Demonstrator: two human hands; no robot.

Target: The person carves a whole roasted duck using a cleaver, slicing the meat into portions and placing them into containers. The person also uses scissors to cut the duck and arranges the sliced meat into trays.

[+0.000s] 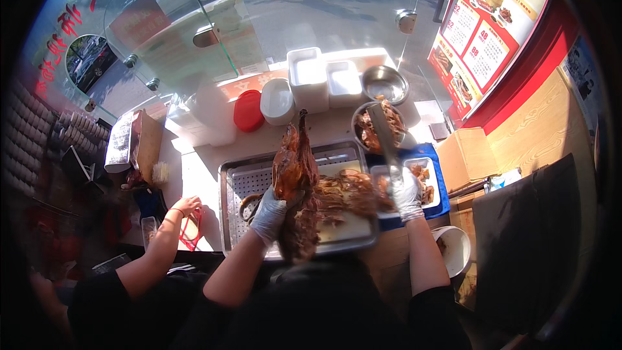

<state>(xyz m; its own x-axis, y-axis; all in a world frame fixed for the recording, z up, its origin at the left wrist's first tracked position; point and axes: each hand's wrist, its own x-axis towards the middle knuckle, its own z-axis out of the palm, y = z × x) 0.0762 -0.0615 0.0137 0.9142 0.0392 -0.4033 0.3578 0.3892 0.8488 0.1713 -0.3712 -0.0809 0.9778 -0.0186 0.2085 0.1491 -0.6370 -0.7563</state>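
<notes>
My left hand (270,215), in a clear plastic glove, grips a piece of roast duck (292,170) and holds it up over a perforated metal tray (250,175). In my gloved right hand (407,193) is a cleaver (383,133), its blade pointing away from me and slightly blurred. Chopped roast meat (346,192) lies between the hands on a pale cutting board (340,233) set in the tray. Beside and partly behind my right hand, a white container (436,180) holds more meat pieces on a blue cloth (443,208).
Beyond the tray stand a steel bowl of meat (357,129), an empty steel bowl (406,88), stacked white containers (306,82) and a red lid (247,112). A co-worker's hand (188,205) is at the left, over a red-edged package (191,228). A white bucket (461,253) stands at right.
</notes>
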